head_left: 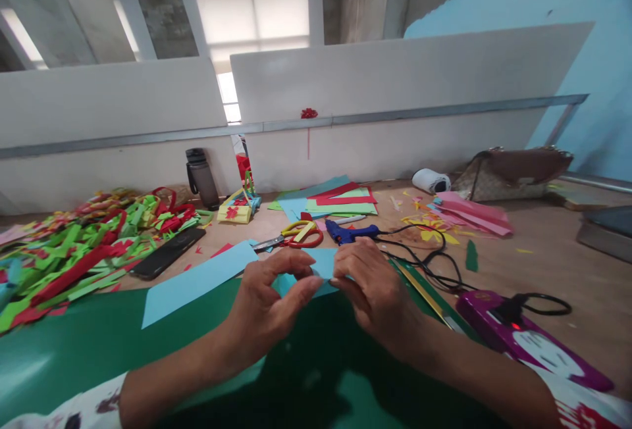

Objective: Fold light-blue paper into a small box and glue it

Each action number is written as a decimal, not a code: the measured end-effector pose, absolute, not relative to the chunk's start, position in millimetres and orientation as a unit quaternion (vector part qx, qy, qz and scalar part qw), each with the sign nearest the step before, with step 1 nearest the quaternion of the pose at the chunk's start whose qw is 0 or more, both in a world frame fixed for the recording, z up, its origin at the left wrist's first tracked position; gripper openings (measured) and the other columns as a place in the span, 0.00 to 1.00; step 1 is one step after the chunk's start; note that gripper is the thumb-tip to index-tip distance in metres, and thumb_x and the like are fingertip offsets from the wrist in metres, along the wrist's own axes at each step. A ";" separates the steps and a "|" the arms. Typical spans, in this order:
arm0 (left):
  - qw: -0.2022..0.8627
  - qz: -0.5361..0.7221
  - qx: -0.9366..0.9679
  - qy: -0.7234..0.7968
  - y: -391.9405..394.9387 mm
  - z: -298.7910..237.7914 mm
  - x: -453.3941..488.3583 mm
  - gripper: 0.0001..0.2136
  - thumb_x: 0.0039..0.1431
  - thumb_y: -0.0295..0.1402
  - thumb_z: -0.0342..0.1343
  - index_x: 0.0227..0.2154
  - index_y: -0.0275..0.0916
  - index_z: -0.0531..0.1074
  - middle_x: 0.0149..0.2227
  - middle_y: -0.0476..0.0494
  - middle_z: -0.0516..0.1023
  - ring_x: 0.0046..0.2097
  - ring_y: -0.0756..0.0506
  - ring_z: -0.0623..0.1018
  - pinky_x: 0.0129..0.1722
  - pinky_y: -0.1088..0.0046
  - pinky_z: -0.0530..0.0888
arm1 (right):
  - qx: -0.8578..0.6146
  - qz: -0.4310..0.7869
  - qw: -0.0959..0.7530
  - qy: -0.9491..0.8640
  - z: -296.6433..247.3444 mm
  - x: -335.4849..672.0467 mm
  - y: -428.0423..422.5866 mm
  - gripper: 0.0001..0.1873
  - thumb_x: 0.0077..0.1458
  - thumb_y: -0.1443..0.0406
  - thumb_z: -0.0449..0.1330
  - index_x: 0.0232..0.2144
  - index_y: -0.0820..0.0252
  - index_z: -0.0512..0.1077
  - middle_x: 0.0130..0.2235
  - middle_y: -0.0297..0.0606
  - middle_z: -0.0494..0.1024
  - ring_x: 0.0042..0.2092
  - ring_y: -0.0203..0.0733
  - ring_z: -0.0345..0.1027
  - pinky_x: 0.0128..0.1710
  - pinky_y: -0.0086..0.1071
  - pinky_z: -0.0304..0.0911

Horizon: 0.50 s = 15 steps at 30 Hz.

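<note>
Both my hands pinch a piece of light blue paper [322,262] above the green mat [113,324]. My left hand [276,294] has its thumb and fingertips closed at the paper's left side. On the right side, my right hand [370,281] grips the edge between thumb and bent fingers, which hide part of it. A longer light blue paper strip [202,281] lies flat to the left. Just beyond my hands rest scissors [296,235] with yellow and red handles, and a blue glue gun [348,231].
Paper scraps [99,245] are heaped at the left beside a black phone [168,252]. A dark bottle [201,177] stands behind. Coloured sheets [340,200] lie at the back. To the right are a black cable [434,261], a purple power strip [533,340] and a handbag [513,176].
</note>
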<state>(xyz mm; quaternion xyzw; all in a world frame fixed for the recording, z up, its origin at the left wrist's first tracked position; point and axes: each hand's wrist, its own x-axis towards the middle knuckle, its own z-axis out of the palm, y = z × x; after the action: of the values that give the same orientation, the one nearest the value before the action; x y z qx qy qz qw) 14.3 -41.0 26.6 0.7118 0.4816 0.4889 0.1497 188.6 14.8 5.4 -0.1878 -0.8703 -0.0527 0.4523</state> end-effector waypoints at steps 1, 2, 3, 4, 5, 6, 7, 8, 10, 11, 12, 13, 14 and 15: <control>0.107 0.486 0.737 0.457 -41.0 24.4 13.0 0.07 0.52 0.35 0.58 0.31 0.38 0.71 0.29 0.45 0.77 0.33 0.47 0.75 0.38 0.70 0.71 | -0.190 -0.056 0.452 -0.870 5.6 188.9 14.7 0.08 0.58 0.71 0.48 0.27 0.58 0.60 0.28 0.37 0.70 0.35 0.42 0.63 0.41 0.39 0.54; 0.062 0.480 0.764 0.427 -40.5 22.1 11.7 0.08 0.50 0.36 0.60 0.31 0.38 0.71 0.29 0.45 0.77 0.33 0.46 0.75 0.41 0.68 0.70 | -0.191 -0.059 0.451 -0.870 5.8 189.2 14.4 0.08 0.58 0.71 0.48 0.27 0.59 0.60 0.28 0.37 0.70 0.35 0.42 0.63 0.42 0.40 0.53; 0.021 0.472 0.787 0.398 -39.6 19.9 10.4 0.11 0.48 0.37 0.62 0.31 0.38 0.71 0.30 0.44 0.77 0.34 0.46 0.75 0.44 0.66 0.69 | -0.191 -0.061 0.450 -0.870 5.9 189.5 14.1 0.08 0.58 0.71 0.48 0.27 0.59 0.60 0.28 0.37 0.70 0.35 0.41 0.63 0.42 0.40 0.53; -0.012 0.462 0.805 0.373 -38.3 17.8 9.2 0.12 0.46 0.38 0.64 0.32 0.38 0.71 0.30 0.44 0.78 0.35 0.45 0.76 0.46 0.64 0.68 | -0.192 -0.062 0.448 -0.871 6.0 189.7 13.6 0.08 0.58 0.71 0.48 0.27 0.59 0.60 0.29 0.37 0.70 0.35 0.41 0.62 0.43 0.41 0.53; -0.038 0.451 0.817 0.358 -36.9 15.8 8.3 0.13 0.46 0.37 0.64 0.34 0.38 0.72 0.31 0.43 0.78 0.35 0.45 0.76 0.47 0.64 0.67 | -0.192 -0.062 0.447 -0.872 6.2 189.9 13.2 0.08 0.58 0.71 0.48 0.27 0.59 0.60 0.29 0.37 0.70 0.35 0.41 0.62 0.44 0.41 0.52; -0.056 0.441 0.824 0.352 -35.4 14.0 7.5 0.13 0.47 0.36 0.64 0.35 0.38 0.72 0.32 0.43 0.79 0.35 0.45 0.76 0.48 0.64 0.66 | -0.192 -0.062 0.445 -0.873 6.4 190.0 12.9 0.08 0.58 0.71 0.48 0.27 0.59 0.60 0.29 0.37 0.70 0.35 0.41 0.62 0.44 0.42 0.52; -0.069 0.433 0.827 0.352 -34.0 12.3 7.0 0.11 0.49 0.34 0.62 0.35 0.38 0.72 0.32 0.44 0.79 0.35 0.46 0.76 0.48 0.64 0.66 | -0.193 -0.062 0.444 -0.873 6.5 190.1 12.7 0.08 0.58 0.71 0.49 0.27 0.59 0.60 0.29 0.36 0.70 0.35 0.41 0.62 0.44 0.42 0.52; -0.079 0.428 0.827 0.357 -32.7 10.6 6.6 0.08 0.51 0.32 0.61 0.36 0.39 0.73 0.32 0.44 0.79 0.35 0.47 0.77 0.48 0.64 0.66 | -0.196 -0.063 0.442 -0.873 6.6 190.2 12.6 0.08 0.58 0.71 0.49 0.27 0.59 0.60 0.29 0.37 0.70 0.35 0.41 0.63 0.44 0.42 0.52; -0.089 0.421 0.826 0.364 -30.5 6.9 6.2 0.07 0.54 0.28 0.57 0.37 0.40 0.73 0.31 0.45 0.80 0.34 0.48 0.77 0.48 0.64 0.67 | -0.198 -0.065 0.441 -0.873 6.5 190.3 13.2 0.08 0.58 0.70 0.48 0.27 0.59 0.61 0.29 0.37 0.70 0.36 0.41 0.63 0.44 0.41 0.52; -0.092 0.420 0.825 0.366 -29.6 4.7 5.9 0.07 0.55 0.27 0.56 0.37 0.40 0.73 0.32 0.46 0.80 0.34 0.48 0.77 0.47 0.65 0.68 | -0.199 -0.066 0.442 -0.872 6.2 190.3 13.8 0.08 0.59 0.70 0.48 0.27 0.59 0.61 0.29 0.37 0.70 0.36 0.41 0.63 0.44 0.41 0.52; -0.093 0.420 0.825 0.367 -28.7 2.4 5.6 0.08 0.55 0.27 0.56 0.38 0.41 0.73 0.32 0.45 0.80 0.35 0.48 0.78 0.46 0.65 0.69 | -0.201 -0.067 0.443 -0.871 5.8 190.3 14.6 0.09 0.59 0.70 0.48 0.27 0.59 0.61 0.29 0.37 0.70 0.35 0.41 0.62 0.43 0.41 0.52; -0.094 0.420 0.824 0.369 -28.1 0.1 5.1 0.08 0.56 0.27 0.55 0.39 0.41 0.73 0.33 0.45 0.81 0.35 0.48 0.78 0.45 0.66 0.70 | -0.201 -0.068 0.444 -0.870 5.2 190.4 15.4 0.09 0.59 0.69 0.48 0.26 0.59 0.61 0.29 0.37 0.70 0.35 0.41 0.62 0.43 0.41 0.52; -0.095 0.420 0.823 0.372 -27.6 -2.2 4.6 0.09 0.56 0.27 0.55 0.40 0.41 0.73 0.33 0.44 0.81 0.36 0.47 0.78 0.43 0.66 0.71 | -0.203 -0.069 0.444 -0.870 4.5 190.4 16.3 0.09 0.59 0.69 0.48 0.26 0.59 0.61 0.28 0.37 0.70 0.35 0.40 0.62 0.43 0.41 0.52; -0.095 0.420 0.820 0.377 -27.3 -4.3 4.0 0.09 0.56 0.28 0.55 0.40 0.40 0.73 0.33 0.43 0.81 0.36 0.47 0.78 0.42 0.67 0.72 | -0.204 -0.070 0.442 -0.871 3.9 190.3 17.1 0.09 0.59 0.69 0.48 0.26 0.59 0.61 0.28 0.37 0.70 0.34 0.40 0.62 0.43 0.41 0.52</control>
<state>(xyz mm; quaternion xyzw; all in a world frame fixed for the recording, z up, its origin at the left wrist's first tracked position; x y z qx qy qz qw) 4.0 -27.3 -4.3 0.8203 0.3768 0.4196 -0.0952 190.3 17.1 3.9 -0.2043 -0.8708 -0.0697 0.4416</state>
